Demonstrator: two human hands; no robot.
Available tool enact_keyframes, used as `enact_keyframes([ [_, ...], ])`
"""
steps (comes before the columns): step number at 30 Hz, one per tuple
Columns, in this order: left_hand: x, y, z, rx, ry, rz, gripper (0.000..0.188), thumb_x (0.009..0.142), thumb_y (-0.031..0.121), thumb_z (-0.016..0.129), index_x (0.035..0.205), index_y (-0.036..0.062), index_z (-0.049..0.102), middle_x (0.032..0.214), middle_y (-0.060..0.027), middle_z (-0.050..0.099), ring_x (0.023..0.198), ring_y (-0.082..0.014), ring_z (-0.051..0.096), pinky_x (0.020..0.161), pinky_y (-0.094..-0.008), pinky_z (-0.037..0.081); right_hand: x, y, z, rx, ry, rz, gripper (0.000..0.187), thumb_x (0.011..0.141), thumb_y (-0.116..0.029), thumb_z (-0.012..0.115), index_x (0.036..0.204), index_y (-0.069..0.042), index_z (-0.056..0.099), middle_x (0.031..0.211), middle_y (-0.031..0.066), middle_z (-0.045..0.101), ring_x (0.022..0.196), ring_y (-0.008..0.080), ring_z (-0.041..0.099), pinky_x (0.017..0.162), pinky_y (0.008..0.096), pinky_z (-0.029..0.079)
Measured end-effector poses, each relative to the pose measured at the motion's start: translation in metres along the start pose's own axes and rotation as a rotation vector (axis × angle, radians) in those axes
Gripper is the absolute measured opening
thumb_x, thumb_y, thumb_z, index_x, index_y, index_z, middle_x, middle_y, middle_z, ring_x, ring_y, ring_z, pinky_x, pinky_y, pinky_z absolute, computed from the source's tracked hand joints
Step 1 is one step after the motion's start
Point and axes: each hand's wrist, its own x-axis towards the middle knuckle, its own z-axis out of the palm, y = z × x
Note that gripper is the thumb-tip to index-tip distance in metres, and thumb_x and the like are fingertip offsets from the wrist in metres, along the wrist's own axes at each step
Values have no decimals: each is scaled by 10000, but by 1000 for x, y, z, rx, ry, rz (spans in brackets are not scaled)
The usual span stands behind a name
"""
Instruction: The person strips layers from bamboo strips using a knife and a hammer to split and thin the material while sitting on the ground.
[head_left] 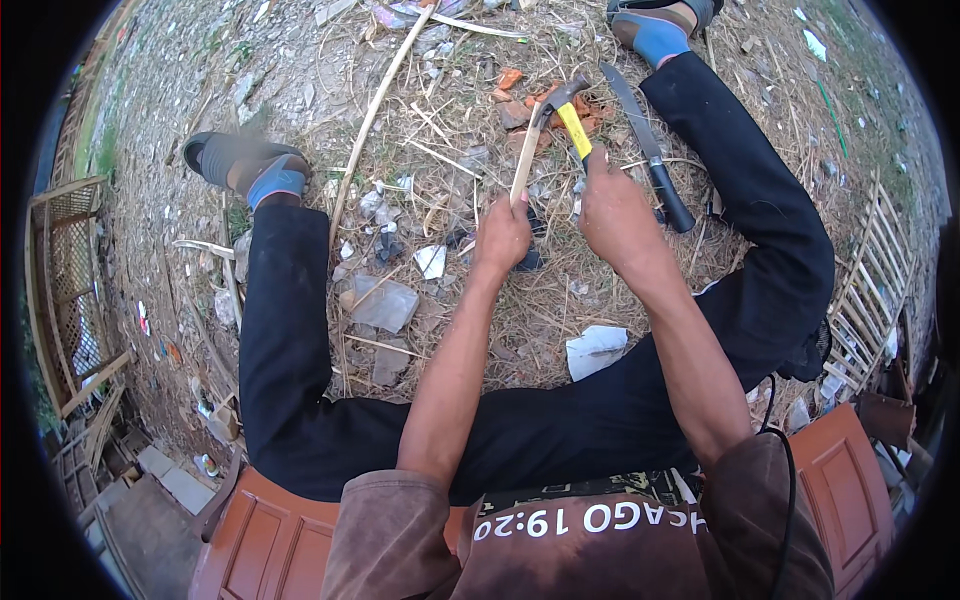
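Note:
My left hand (503, 235) is closed around the lower end of a short, pale wooden stick (526, 158) that points up and away from me. In my right hand (612, 205) is the yellow-and-black handle of a claw hammer (573, 128). The hammer's dark metal head lies at the upper end of the stick; whether they touch I cannot tell for sure. Just right of the hammer, a large knife (634, 115) with a black handle lies on the ground, its blade pointing away. Reddish broken brick pieces (516, 114) lie under and around the hammer head.
My outstretched legs in black trousers flank the work spot. A long pale strip of wood (375, 110) lies left of the hands. White shards (597, 350) and a clear plastic piece (386, 305) litter the straw-covered ground. A slatted wooden frame (872, 285) is at right, a lattice panel (72, 290) at left.

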Motion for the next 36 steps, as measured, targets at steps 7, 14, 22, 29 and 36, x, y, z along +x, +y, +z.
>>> enact_keyframes([
  [7,1,5,-1,-39,-35,-56,475,1016,429,414,1085,-5,594,1018,-327,643,1016,-515,591,882,-563,444,-9,-15,15,59,105,113,580,797,30,567,1327,158,371,883,311,607,768,460,654,687,509,535],
  [14,6,-7,4,-119,-3,-31,532,1017,446,429,998,-46,630,849,-266,654,865,-421,644,789,-485,463,-12,-29,21,58,65,131,591,871,-38,541,1377,177,323,1032,341,581,834,456,667,728,492,554],
  [22,5,-1,-1,-130,-32,-79,521,1014,444,418,1035,-30,634,953,-291,659,964,-463,619,840,-515,458,-15,-46,34,125,85,192,642,894,-63,541,1411,165,238,1088,347,548,848,474,655,725,511,545],
  [29,11,-13,3,-209,-29,-79,508,1013,437,423,1025,-25,633,993,-286,658,990,-465,615,850,-509,458,-13,-40,49,214,135,145,689,834,-47,592,1407,155,265,1065,335,557,845,483,643,747,533,525],
  [36,10,-17,-6,-352,-134,-84,514,1025,462,424,957,-20,587,675,-131,575,599,-274,577,593,-432,483,28,40,-13,458,-198,87,595,784,-35,551,1366,23,444,863,244,631,776,359,641,699,410,514],
])
